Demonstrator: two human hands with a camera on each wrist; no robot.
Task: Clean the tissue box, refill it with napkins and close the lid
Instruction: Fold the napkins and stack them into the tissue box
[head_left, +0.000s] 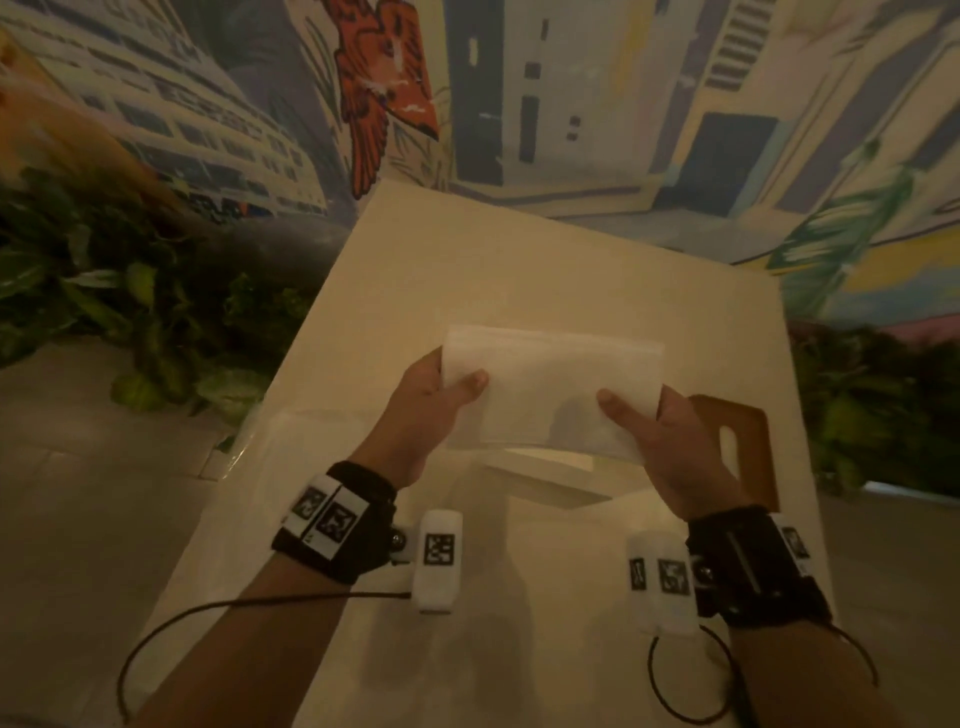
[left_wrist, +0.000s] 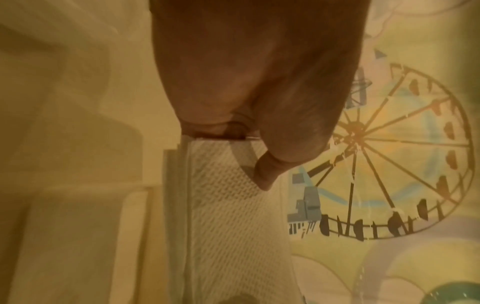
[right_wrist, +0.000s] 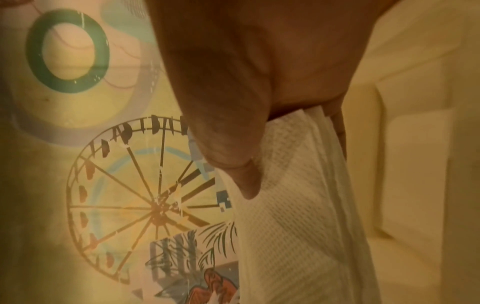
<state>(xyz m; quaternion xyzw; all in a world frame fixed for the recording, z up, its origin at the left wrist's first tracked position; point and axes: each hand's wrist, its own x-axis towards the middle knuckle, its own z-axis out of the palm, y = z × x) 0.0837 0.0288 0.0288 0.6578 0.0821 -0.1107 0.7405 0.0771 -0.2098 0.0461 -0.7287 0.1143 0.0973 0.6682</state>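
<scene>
Two hands, left hand (head_left: 423, 410), right hand (head_left: 670, 441), one napkin stack (head_left: 550, 395), one brown lid (head_left: 737, 441), one table (head_left: 467, 260)

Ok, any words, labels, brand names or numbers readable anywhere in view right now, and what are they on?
No readable text in any view.
Wrist bands: black-and-white square marker patterns, no letters or digits.
Napkins held by left hand and right hand: plain embossed paper, no print.
Wall mural: pictures only, window marks, no legible words.
Brown lid: no label visible.
</scene>
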